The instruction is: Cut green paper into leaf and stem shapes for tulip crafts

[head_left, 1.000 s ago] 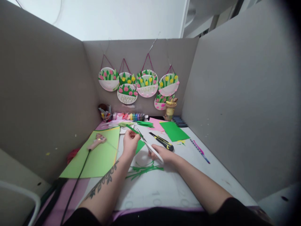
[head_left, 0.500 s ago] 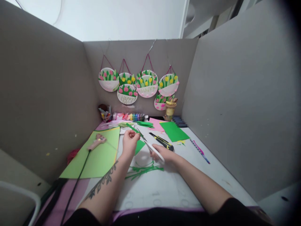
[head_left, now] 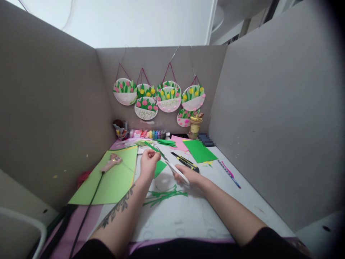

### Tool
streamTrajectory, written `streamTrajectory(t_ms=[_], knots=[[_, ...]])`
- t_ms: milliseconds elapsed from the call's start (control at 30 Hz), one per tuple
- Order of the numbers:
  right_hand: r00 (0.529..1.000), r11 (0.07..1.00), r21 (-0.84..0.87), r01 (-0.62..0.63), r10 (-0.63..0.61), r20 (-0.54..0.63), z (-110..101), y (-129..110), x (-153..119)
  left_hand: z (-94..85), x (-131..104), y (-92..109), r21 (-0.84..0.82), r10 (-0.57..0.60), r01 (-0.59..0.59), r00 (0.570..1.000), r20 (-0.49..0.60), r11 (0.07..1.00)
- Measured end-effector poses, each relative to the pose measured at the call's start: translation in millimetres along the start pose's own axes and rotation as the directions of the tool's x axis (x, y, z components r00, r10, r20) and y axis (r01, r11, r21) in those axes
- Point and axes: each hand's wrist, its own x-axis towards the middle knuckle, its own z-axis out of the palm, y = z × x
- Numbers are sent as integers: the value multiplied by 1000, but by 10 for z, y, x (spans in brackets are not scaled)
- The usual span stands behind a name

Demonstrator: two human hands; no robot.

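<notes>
My left hand point(head_left: 150, 161) is closed, pinching a narrow strip of green paper point(head_left: 151, 146) that slants up and left past my fingers. Wrapped in my right hand point(head_left: 185, 175) are the white handles of a pair of scissors point(head_left: 172, 166). The blades point up and left and lie against the strip just right of my left fingers. Under my hands, partly hidden, is a larger piece of green paper point(head_left: 160, 169). Thin green paper offcuts point(head_left: 167, 195) lie in a loose pile nearer to me.
A hot glue gun point(head_left: 111, 162) lies on light green sheets point(head_left: 107, 190) at left, its cord running toward me. A utility knife point(head_left: 185, 162), a green sheet point(head_left: 199, 151) and a pen point(head_left: 229, 174) lie right. Cut green leaves point(head_left: 165, 142) lie behind. Decorated paper plates point(head_left: 168, 99) hang at the back.
The scissors have shifted slightly in my right hand, and their blades look closer together than before. My left hand stays almost in place.
</notes>
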Motion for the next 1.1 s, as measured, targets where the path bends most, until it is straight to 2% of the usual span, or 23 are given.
streamTrajectory(t_ms=[267,500,767,1100], knots=[[1000,999,43,-2,3,-6,1,-9,-16,3,-5,10,-7,-5,5,1000,4,1000],[999,998,-45,43,-44,-20,-18,-28,-27,-19,18,-8,-14,0,0,1000,-4,1000],[990,982,-129,141,-139,24,-62,42,3,-28,34,-8,-30,0,0,1000,-21,1000],[990,976,-165,140,-138,22,-86,13,-19,-35,44,6,-32,7,-8,1000,-30,999]])
